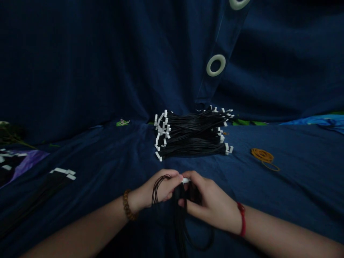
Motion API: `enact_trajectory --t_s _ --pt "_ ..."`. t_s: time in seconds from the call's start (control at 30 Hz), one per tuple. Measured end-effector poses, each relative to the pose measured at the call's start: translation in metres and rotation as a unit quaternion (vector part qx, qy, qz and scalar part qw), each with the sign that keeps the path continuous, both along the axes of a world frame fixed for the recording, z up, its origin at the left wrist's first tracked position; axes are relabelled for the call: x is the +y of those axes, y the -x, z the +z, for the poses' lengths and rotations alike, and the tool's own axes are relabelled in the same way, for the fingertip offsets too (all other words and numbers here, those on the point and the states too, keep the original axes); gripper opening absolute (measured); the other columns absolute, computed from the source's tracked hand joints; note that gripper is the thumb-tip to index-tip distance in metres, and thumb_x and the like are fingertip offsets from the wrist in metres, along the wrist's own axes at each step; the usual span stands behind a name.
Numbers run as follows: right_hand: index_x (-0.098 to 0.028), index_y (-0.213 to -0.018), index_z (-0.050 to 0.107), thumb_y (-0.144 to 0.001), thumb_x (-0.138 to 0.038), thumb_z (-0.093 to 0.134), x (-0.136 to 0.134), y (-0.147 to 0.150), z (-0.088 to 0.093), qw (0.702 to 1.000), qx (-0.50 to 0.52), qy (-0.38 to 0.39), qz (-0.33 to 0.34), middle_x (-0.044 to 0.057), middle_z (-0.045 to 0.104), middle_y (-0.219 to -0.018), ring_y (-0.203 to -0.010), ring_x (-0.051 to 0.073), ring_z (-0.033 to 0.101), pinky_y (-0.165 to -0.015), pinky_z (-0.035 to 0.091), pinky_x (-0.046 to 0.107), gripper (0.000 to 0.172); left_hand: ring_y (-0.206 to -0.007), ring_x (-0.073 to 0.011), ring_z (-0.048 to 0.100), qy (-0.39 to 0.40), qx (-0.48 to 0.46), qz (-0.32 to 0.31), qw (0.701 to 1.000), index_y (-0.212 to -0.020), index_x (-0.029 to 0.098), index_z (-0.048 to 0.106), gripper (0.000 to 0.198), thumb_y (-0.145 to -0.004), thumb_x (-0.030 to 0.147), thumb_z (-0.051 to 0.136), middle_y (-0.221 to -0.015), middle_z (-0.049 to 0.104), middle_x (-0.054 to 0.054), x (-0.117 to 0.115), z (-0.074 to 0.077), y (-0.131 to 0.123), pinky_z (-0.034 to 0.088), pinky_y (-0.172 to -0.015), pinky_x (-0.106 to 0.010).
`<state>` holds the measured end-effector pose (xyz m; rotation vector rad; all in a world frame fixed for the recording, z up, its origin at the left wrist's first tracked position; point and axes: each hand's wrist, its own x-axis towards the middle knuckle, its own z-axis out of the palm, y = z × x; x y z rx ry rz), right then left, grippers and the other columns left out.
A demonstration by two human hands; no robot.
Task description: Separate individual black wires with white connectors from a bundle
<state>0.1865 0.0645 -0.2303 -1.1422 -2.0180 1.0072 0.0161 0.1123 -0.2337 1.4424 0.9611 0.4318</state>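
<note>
Head view, only one there is. Dim light, everything sits on a dark blue cloth (113,157) that also hangs as a backdrop.

Both hands meet low in the frame, 6 o'clock from centre. Left hand (158,191) is curled closed, thumb and fingertips pinching the top of a black wire bundle (180,218). Right hand (212,204) is closed on the same bundle from the other side, fingers wrapped round it, thumb up near the white connector (185,180) poking out between the two hands. The bundle hangs from the grip toward the person, tail looping off at 5 o'clock.

Thin brownish loop (157,186) runs round the left fingers. Probably a rubber band, too dark to be sure.

Bead bracelet (127,207) on the left wrist, red cord (242,219) on the right.

12 o'clock from the hands, near but apart: stack of black wires (192,134), white plugs at both ends, lying crosswise.
2 o'clock from the hands: small heap of orange rubber bands (263,156), well apart from the stack.
9 o'clock: more black wires with white ends (57,177) lying flat by the left edge.
Backdrop at 1 o'clock: white grommet ring (215,65), a second one (238,3) cut off by the top edge.
</note>
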Motion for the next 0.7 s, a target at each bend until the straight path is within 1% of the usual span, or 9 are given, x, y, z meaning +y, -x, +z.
enact_trajectory --t_s 0.1,0.17,0.27,0.33,0.43,0.53,0.6,0.7 --pt "-0.017 -0.091 0.052 -0.079 -0.029 0.057 0.004 -0.001 -0.004 1.000 -0.013 -0.023 -0.017 0.003 0.058 -0.079 -0.067 0.014 0.052 -0.059 0.037 0.026 0.017 -0.033 -0.0055 0.032 -0.022 0.006 -0.006 1.000 -0.068 0.017 0.052 0.032 -0.081 0.045 0.046 -0.044 0.043 0.007 0.000 -0.005 0.001 0.021 -0.034 -0.018" --pt "-0.018 -0.080 0.052 -0.081 -0.028 0.055 0.007 -0.001 -0.007 0.999 -0.011 -0.028 -0.023 0.002 0.057 -0.074 -0.066 0.014 0.052 -0.059 0.037 0.025 0.010 -0.036 -0.0057 0.035 -0.039 0.007 -0.004 0.999 -0.064 0.016 0.053 0.032 -0.080 0.043 0.049 -0.048 0.048 0.004 0.000 -0.010 -0.001 0.022 -0.035 -0.019" --pt "-0.018 -0.076 0.049 -0.083 -0.028 0.054 0.010 -0.001 -0.009 0.999 0.001 -0.028 -0.023 -0.001 0.055 -0.069 -0.063 0.012 0.051 -0.056 0.036 0.023 0.012 -0.039 -0.0065 0.036 -0.050 0.005 0.015 0.999 -0.060 0.016 0.052 0.032 -0.080 0.041 0.049 -0.050 0.048 0.003 -0.001 -0.016 -0.004 0.023 -0.037 -0.021" --pt "-0.019 -0.076 0.050 -0.082 -0.028 0.055 0.010 0.000 -0.010 0.999 0.007 -0.031 -0.026 -0.001 0.056 -0.069 -0.063 0.012 0.051 -0.056 0.037 0.022 0.013 -0.038 -0.0065 0.034 -0.051 0.006 0.022 0.998 -0.059 0.016 0.052 0.034 -0.081 0.041 0.047 -0.048 0.045 0.003 -0.002 -0.016 -0.005 0.021 -0.036 -0.021" --pt "-0.019 -0.080 0.051 -0.082 -0.024 0.055 0.008 0.000 -0.010 0.998 0.012 -0.041 -0.036 0.000 0.059 -0.075 -0.067 0.013 0.055 -0.061 0.040 0.024 0.007 -0.034 -0.0055 0.031 -0.042 0.005 0.009 0.999 -0.060 0.016 0.051 0.038 -0.082 0.046 0.044 -0.044 0.040 0.006 -0.003 -0.010 -0.004 0.019 -0.034 -0.021" --pt "-0.019 -0.089 0.048 -0.081 -0.025 0.056 0.006 -0.002 -0.010 0.997 0.015 -0.054 -0.053 0.001 0.061 -0.079 -0.068 0.013 0.057 -0.061 0.042 0.024 0.012 -0.032 -0.0044 0.028 -0.022 -0.007 0.006 1.000 -0.067 0.017 0.049 0.040 -0.081 0.053 0.040 -0.044 0.037 0.008 -0.002 -0.003 -0.003 0.019 -0.032 -0.019" --pt "-0.020 -0.087 0.046 -0.081 -0.027 0.057 0.005 -0.003 -0.011 0.996 0.010 -0.063 -0.058 0.001 0.062 -0.077 -0.064 0.014 0.057 -0.058 0.041 0.024 0.014 -0.032 -0.0034 0.027 -0.008 -0.017 0.004 1.000 -0.071 0.016 0.048 0.042 -0.080 0.056 0.039 -0.047 0.036 0.009 -0.001 0.000 -0.003 0.018 -0.032 -0.017" --pt "-0.020 -0.079 0.045 -0.080 -0.028 0.058 0.006 -0.003 -0.012 0.995 -0.008 -0.074 -0.060 0.002 0.061 -0.074 -0.062 0.014 0.055 -0.056 0.039 0.025 0.015 -0.030 -0.0024 0.027 0.022 -0.024 -0.017 0.999 -0.073 0.015 0.050 0.045 -0.079 0.058 0.040 -0.048 0.037 0.009 -0.001 0.002 -0.002 0.018 -0.030 -0.016"
